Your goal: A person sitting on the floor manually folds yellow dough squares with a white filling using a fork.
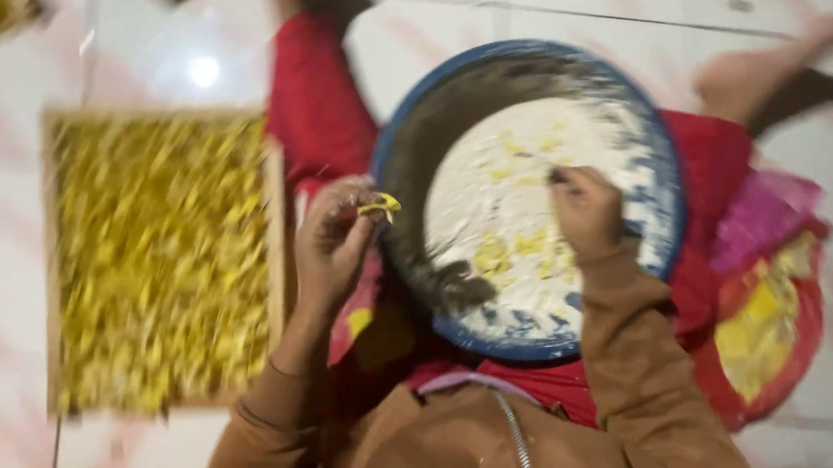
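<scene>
Beside basin rim (398, 135), left hand (332, 246) pinches yellow piece (379, 206); right hand (585, 211) closed over floured pieces (498, 252); tray (276, 236) near.

The tray (271, 237) lies left of the basin (666, 157) on the lap.

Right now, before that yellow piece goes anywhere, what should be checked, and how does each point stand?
1. Left hand grips the yellow piece at its fingertips: ok.
2. Right hand rests inside the blue basin: ok.
3. Basin holds white flour with more yellow pieces in it: ok.
4. Wooden tray of yellow pieces lies beside the left hand: ok.
5. Basin sits steady on the lap: cannot tell, picture blurred.
</scene>
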